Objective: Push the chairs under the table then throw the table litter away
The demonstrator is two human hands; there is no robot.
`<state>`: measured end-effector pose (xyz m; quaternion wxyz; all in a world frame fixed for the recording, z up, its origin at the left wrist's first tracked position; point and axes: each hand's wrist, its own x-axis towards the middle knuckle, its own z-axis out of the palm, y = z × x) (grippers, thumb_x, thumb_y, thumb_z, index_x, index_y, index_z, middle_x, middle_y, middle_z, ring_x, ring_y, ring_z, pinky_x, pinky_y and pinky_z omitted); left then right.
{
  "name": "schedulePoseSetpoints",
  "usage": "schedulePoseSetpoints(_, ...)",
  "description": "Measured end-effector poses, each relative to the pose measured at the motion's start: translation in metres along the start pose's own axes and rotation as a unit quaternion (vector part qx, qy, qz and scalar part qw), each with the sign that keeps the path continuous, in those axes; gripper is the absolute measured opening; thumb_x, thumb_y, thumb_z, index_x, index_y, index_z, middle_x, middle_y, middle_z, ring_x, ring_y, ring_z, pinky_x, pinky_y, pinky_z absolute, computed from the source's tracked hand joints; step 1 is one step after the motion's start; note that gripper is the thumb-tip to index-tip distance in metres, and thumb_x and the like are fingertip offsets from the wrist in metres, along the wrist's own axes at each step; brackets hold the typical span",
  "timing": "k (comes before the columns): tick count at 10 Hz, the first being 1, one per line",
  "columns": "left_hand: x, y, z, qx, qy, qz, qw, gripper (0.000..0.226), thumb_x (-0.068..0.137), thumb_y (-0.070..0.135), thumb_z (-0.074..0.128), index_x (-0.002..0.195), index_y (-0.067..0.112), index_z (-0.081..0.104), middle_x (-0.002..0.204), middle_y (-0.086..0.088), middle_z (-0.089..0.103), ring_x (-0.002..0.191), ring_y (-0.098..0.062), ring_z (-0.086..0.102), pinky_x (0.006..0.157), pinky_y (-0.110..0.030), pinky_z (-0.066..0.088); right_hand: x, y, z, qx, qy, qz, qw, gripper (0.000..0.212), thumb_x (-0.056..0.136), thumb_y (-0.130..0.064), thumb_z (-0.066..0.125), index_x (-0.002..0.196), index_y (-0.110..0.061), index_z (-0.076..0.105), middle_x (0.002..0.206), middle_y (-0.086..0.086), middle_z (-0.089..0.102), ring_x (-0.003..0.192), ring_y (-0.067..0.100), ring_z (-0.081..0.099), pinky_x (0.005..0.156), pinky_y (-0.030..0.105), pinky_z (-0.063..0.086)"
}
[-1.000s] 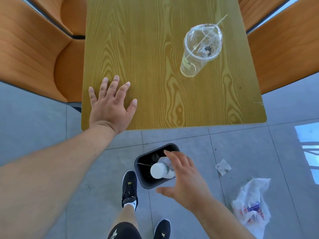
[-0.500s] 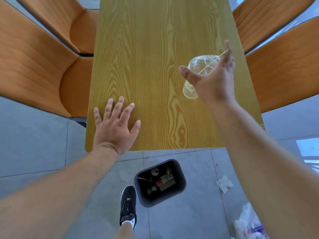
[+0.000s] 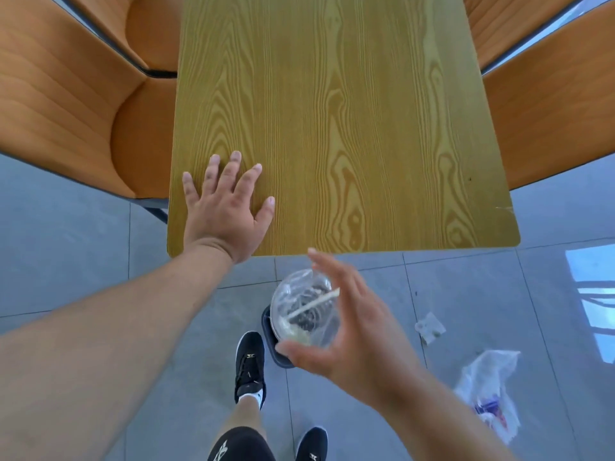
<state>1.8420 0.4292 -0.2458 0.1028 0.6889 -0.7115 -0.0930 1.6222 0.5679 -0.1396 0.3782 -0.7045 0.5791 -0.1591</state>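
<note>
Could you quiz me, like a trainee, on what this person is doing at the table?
1. True or false: the left hand lies flat on the wooden table.
2. What does the right hand hold? A) a bottle B) a clear plastic cup with a straw C) a plastic bag
3. Fill in: the cup is over the dark ____ on the floor.

Key: 1 true; 2 B; 3 bin. The fingers are spread loosely around the cup. A crumpled paper scrap and a plastic bag lie on the floor to the right.
</note>
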Motion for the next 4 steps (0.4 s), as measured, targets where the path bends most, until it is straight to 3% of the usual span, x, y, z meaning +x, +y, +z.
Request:
schedulePoseSetpoints(1,0.001,-0.001,0.000,0.006,-0.004,0.000,1.000,0.063,0.100,0.067,0.031,0.154,0.034,0.035,0.171,-0.004,0.024,0.158,-0.030,0.009,0.122,-0.068,0.002,-0.016,0.032,0.030,-0.040,-0.048,0.046,0.997,0.117,0.070,-0.072,0.077,0.156,-0.054,0.000,0.153,-0.029,0.023,0.132,0.005,0.037,0.097,0.010,0.031)
schedulePoseSetpoints(2,0.000,-0.002,0.002,0.014,-0.007,0.003,1.000,0.063,0.100,0.068,0.030,0.154,0.036,0.034,0.171,-0.003,0.022,0.158,-0.030,0.008,0.122,-0.068,0.001,-0.019,0.061,0.049,-0.089,-0.118,0.108,0.983,0.122,0.071,-0.074,0.074,0.158,-0.049,-0.007,0.168,-0.018,0.005,0.149,0.016,0.018,0.118,0.031,0.026)
schedulePoseSetpoints(3,0.003,0.000,-0.002,0.014,-0.005,0.004,1.000,0.064,0.100,0.068,0.029,0.155,0.035,0.035,0.171,-0.003,0.023,0.158,-0.030,0.008,0.122,-0.068,0.002,-0.016,0.065,0.048,-0.112,-0.078,0.085,0.987,0.090,0.080,-0.072,0.060,0.156,-0.037,0.026,0.162,-0.013,0.029,0.146,0.010,0.023,0.115,0.019,0.020)
schedulePoseSetpoints(4,0.000,0.000,-0.001,0.019,-0.003,0.009,1.000,0.064,0.100,0.067,0.029,0.156,0.035,0.033,0.171,-0.003,0.022,0.158,-0.030,0.007,0.122,-0.068,0.001,0.007,0.053,0.027,-0.099,0.076,-0.018,0.992,0.043,0.091,-0.048,0.063,0.125,-0.022,0.064,0.122,-0.011,0.063,0.118,0.012,0.053,0.101,0.018,0.039)
